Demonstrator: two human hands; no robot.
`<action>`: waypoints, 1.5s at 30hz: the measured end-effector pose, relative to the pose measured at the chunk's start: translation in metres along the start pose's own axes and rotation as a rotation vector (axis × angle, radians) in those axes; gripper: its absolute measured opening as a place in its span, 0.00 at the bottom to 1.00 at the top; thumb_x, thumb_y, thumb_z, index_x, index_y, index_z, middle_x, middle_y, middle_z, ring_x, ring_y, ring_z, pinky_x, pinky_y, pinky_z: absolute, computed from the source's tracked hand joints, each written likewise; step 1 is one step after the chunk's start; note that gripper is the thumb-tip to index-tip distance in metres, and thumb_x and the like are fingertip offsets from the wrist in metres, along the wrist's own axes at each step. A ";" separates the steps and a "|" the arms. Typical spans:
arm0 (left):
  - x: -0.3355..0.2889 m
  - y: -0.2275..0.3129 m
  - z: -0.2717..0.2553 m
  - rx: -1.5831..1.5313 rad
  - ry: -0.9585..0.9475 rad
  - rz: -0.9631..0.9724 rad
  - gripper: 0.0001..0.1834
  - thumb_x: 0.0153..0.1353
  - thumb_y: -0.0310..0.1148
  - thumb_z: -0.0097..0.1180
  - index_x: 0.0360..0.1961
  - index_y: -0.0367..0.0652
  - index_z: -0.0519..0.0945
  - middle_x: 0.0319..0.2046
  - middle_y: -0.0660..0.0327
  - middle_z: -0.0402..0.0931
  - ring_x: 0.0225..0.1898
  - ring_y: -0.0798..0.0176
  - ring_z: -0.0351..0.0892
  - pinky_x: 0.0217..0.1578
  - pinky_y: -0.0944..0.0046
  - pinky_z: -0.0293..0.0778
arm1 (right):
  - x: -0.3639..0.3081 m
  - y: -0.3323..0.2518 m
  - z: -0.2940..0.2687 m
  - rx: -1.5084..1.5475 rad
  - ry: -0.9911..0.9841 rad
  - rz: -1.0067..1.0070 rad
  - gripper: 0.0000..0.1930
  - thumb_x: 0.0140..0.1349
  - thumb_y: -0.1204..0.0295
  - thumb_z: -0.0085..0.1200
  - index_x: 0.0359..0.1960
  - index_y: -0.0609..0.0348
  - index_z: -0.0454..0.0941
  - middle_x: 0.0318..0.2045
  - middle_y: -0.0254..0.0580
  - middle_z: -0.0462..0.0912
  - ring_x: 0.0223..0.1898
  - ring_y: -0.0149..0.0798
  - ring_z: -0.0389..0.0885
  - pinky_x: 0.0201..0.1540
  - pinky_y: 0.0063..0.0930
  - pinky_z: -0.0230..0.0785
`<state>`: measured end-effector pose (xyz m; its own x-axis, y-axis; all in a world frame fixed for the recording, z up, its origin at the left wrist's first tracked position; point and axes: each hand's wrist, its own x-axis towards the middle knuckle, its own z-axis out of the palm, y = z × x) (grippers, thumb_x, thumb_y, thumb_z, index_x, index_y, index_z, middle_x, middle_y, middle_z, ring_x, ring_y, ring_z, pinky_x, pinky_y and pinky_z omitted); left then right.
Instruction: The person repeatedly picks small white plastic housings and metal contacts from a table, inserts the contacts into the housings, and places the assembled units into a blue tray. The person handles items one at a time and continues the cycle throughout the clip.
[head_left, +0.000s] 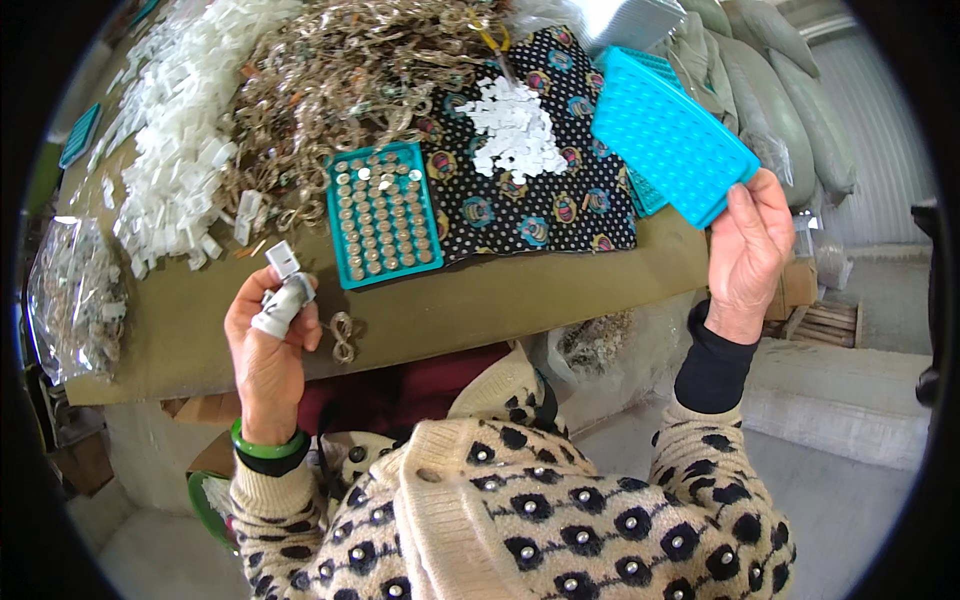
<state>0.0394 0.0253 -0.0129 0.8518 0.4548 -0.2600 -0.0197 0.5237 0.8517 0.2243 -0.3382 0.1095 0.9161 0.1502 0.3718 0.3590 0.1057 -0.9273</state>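
Observation:
My left hand point(268, 350), at the table's near left edge, is closed on a small white plastic piece point(283, 259). One of its fingers has a white wrapping point(281, 308). Beside those fingers is a small coiled beige cord point(343, 338); whether the hand holds it too is unclear. My right hand point(750, 240), raised at the right, grips the near corner of a bright blue tray point(672, 135) with rows of round bumps. Between the hands a teal tray point(332, 222) lies on the table, filled with rows of small round metallic discs.
A heap of white plastic pieces point(180, 130) covers the far left, beside a tangled pile of clear-brown cords point(330, 80). White paper bits point(512, 130) lie on a patterned black cloth point(480, 225). A clear plastic bag point(75, 300) sits left; stuffed sacks point(770, 100) stand right.

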 end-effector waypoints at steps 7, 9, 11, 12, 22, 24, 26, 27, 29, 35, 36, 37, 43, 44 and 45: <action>-0.002 0.003 0.001 0.000 0.009 -0.019 0.10 0.63 0.27 0.58 0.44 0.37 0.76 0.36 0.54 0.80 0.24 0.71 0.74 0.18 0.74 0.68 | -0.017 0.030 -0.032 -1.039 0.119 -0.370 0.06 0.56 0.83 0.57 0.31 0.62 0.72 0.35 0.41 0.77 0.37 0.36 0.77 0.38 0.31 0.70; -0.003 0.004 0.001 0.001 0.010 -0.014 0.11 0.63 0.27 0.59 0.45 0.37 0.76 0.36 0.54 0.80 0.24 0.71 0.74 0.18 0.74 0.68 | -0.016 0.055 -0.035 -1.304 0.055 -0.476 0.07 0.52 0.83 0.57 0.29 0.60 0.72 0.33 0.44 0.76 0.36 0.45 0.76 0.40 0.36 0.70; -0.004 0.004 0.001 0.014 0.010 -0.004 0.11 0.62 0.27 0.59 0.45 0.37 0.76 0.36 0.54 0.80 0.24 0.71 0.74 0.17 0.74 0.68 | -0.008 0.082 -0.038 -1.432 -0.010 -0.430 0.07 0.49 0.81 0.57 0.28 0.59 0.72 0.31 0.44 0.75 0.37 0.50 0.75 0.41 0.42 0.68; -0.004 0.004 0.001 0.008 0.016 -0.003 0.12 0.62 0.27 0.59 0.45 0.36 0.75 0.36 0.54 0.80 0.24 0.71 0.74 0.17 0.74 0.68 | -0.002 0.093 -0.040 -1.465 -0.052 -0.425 0.07 0.50 0.80 0.58 0.28 0.59 0.72 0.31 0.44 0.75 0.37 0.50 0.75 0.40 0.42 0.68; -0.006 0.006 0.003 0.032 0.038 -0.012 0.12 0.62 0.28 0.59 0.46 0.37 0.75 0.37 0.53 0.80 0.24 0.71 0.74 0.16 0.74 0.68 | 0.037 0.122 -0.050 -1.231 -0.315 -0.103 0.05 0.53 0.80 0.55 0.28 0.62 0.71 0.28 0.48 0.77 0.31 0.52 0.77 0.33 0.42 0.69; -0.006 0.006 0.005 0.022 0.047 -0.012 0.12 0.63 0.28 0.59 0.46 0.37 0.75 0.37 0.53 0.80 0.24 0.71 0.74 0.16 0.74 0.67 | 0.037 0.125 -0.052 -1.194 -0.341 -0.114 0.03 0.57 0.78 0.52 0.27 0.62 0.71 0.28 0.48 0.77 0.30 0.53 0.77 0.33 0.42 0.68; -0.006 0.005 0.006 0.028 0.028 0.005 0.12 0.63 0.28 0.59 0.46 0.38 0.75 0.37 0.53 0.80 0.24 0.71 0.74 0.17 0.74 0.67 | 0.038 0.130 -0.053 -1.170 -0.382 -0.202 0.04 0.59 0.77 0.51 0.27 0.62 0.71 0.27 0.48 0.76 0.31 0.53 0.77 0.33 0.42 0.68; -0.007 0.004 0.006 0.023 0.033 0.011 0.12 0.62 0.28 0.59 0.45 0.38 0.75 0.37 0.53 0.80 0.24 0.70 0.74 0.17 0.74 0.66 | 0.039 0.131 -0.054 -1.190 -0.406 -0.188 0.05 0.61 0.77 0.49 0.28 0.62 0.70 0.28 0.49 0.76 0.31 0.54 0.77 0.34 0.42 0.67; -0.005 0.003 0.006 0.007 0.026 0.006 0.11 0.62 0.28 0.59 0.45 0.38 0.75 0.37 0.53 0.80 0.24 0.70 0.74 0.18 0.73 0.66 | 0.042 0.131 -0.052 -1.206 -0.416 -0.146 0.04 0.61 0.77 0.49 0.28 0.63 0.71 0.27 0.50 0.76 0.31 0.54 0.77 0.34 0.42 0.67; -0.009 0.008 0.004 -0.172 -0.055 -0.007 0.09 0.63 0.27 0.59 0.43 0.38 0.76 0.36 0.53 0.81 0.23 0.70 0.75 0.19 0.73 0.68 | 0.039 0.086 -0.002 -1.010 -0.110 -0.193 0.04 0.65 0.76 0.53 0.34 0.63 0.78 0.25 0.43 0.79 0.23 0.33 0.75 0.30 0.25 0.69; -0.013 0.009 0.006 -0.189 -0.040 -0.024 0.09 0.63 0.28 0.59 0.43 0.39 0.76 0.35 0.53 0.81 0.22 0.70 0.74 0.18 0.73 0.68 | 0.034 0.076 0.015 -0.929 -0.039 -0.041 0.03 0.65 0.77 0.53 0.35 0.63 0.78 0.25 0.39 0.79 0.23 0.31 0.74 0.29 0.23 0.68; -0.015 0.010 0.007 -0.222 -0.073 -0.039 0.09 0.63 0.28 0.60 0.43 0.39 0.76 0.36 0.53 0.81 0.22 0.71 0.75 0.18 0.73 0.69 | 0.027 0.070 0.035 -0.824 -0.172 -0.111 0.03 0.65 0.78 0.53 0.35 0.63 0.79 0.26 0.37 0.79 0.24 0.29 0.74 0.29 0.22 0.67; -0.029 0.008 0.018 -0.307 -0.172 -0.123 0.11 0.62 0.28 0.61 0.44 0.38 0.75 0.36 0.52 0.80 0.21 0.69 0.74 0.15 0.73 0.66 | -0.009 0.103 0.156 -0.760 -0.535 -0.519 0.06 0.59 0.81 0.58 0.38 0.62 0.79 0.31 0.44 0.77 0.28 0.44 0.79 0.30 0.33 0.72; -0.030 0.008 0.019 -0.315 -0.162 -0.134 0.11 0.62 0.29 0.61 0.43 0.39 0.75 0.36 0.53 0.80 0.22 0.69 0.74 0.15 0.72 0.67 | -0.011 0.109 0.166 -0.796 -0.545 -0.516 0.07 0.59 0.81 0.58 0.38 0.62 0.79 0.32 0.44 0.76 0.28 0.45 0.79 0.30 0.34 0.72; -0.030 0.009 0.019 -0.303 -0.159 -0.139 0.12 0.62 0.29 0.61 0.44 0.39 0.76 0.37 0.52 0.80 0.23 0.69 0.76 0.17 0.72 0.70 | -0.011 0.114 0.174 -0.820 -0.560 -0.522 0.07 0.59 0.81 0.58 0.39 0.62 0.79 0.32 0.43 0.76 0.29 0.45 0.79 0.30 0.35 0.73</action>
<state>0.0236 0.0026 0.0108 0.9276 0.2586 -0.2695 -0.0314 0.7729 0.6337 0.2237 -0.1571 0.0071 0.4835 0.7192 0.4991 0.8739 -0.3630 -0.3234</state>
